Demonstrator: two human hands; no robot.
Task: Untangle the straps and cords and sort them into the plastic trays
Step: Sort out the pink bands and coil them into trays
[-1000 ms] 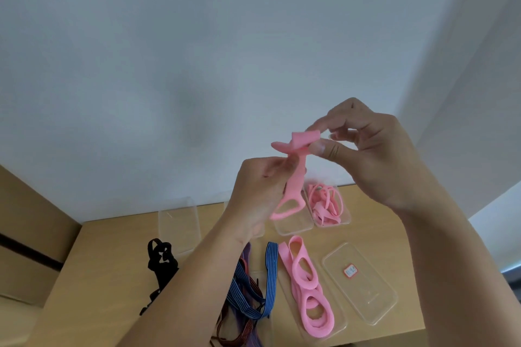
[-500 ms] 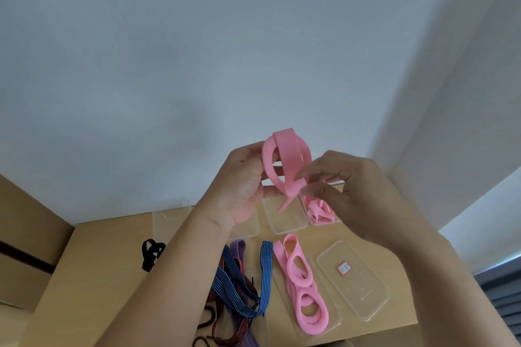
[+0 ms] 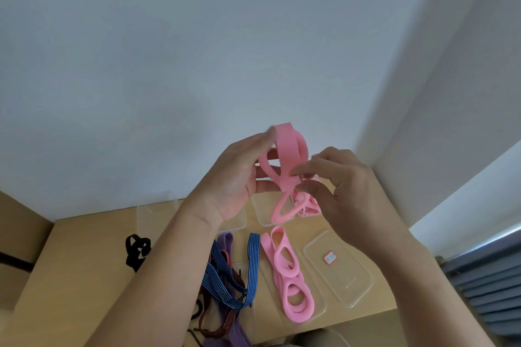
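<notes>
We had a pale wooden table [image 3: 84,248] pushed against a plain white wall [image 3: 197,51], with a grey-blue slatted panel [image 3: 485,290] off to the right. On the table a clear tray [image 3: 321,310] held a pile of pink loops [image 3: 290,284], and just beside it sat another tray [image 3: 349,282] with only a small red sticker [image 3: 330,258] inside. More clear trays [image 3: 158,208] lined the far edge. To the left lay a tangle: a blue striped strap [image 3: 252,267], a purple band [image 3: 225,239], brown cords [image 3: 222,329], and a black strap [image 3: 136,251] well apart. Up in the air, above the table, was the pink strap [image 3: 287,149]. The left hand [image 3: 236,183] faced palm toward us, fingers nearly straight, the strap looped over them. The right hand [image 3: 346,186] came in from the other side, its thumb and forefinger pinching the strap where the loops crossed, other fingers curled, one loop dangling below.
</notes>
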